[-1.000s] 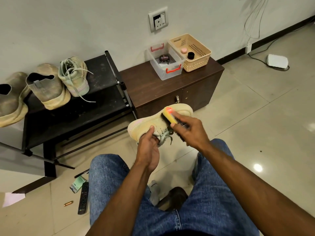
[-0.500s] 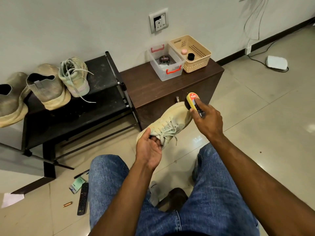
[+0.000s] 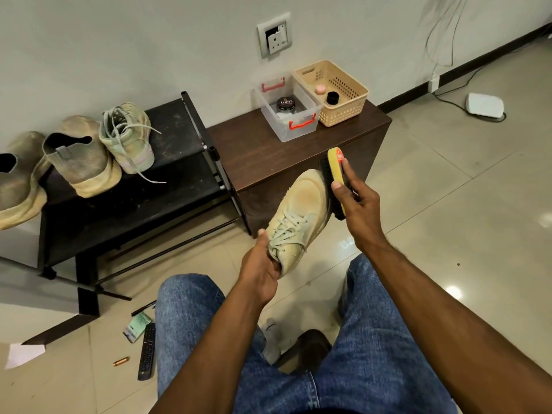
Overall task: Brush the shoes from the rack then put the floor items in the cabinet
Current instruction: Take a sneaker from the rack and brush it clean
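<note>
The left hand [image 3: 263, 264] grips the heel end of a pale shoe [image 3: 298, 219], held up in front of the cabinet [image 3: 268, 156], toe pointing away. The right hand [image 3: 358, 204] curls round a yellow brush [image 3: 336, 171], bristles against the toe's right edge.

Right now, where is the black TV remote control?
In the head view, the black TV remote control lies on the tiled floor at lower left, beside the person's left knee, between a small copper-coloured cylinder and a green packet.
</note>
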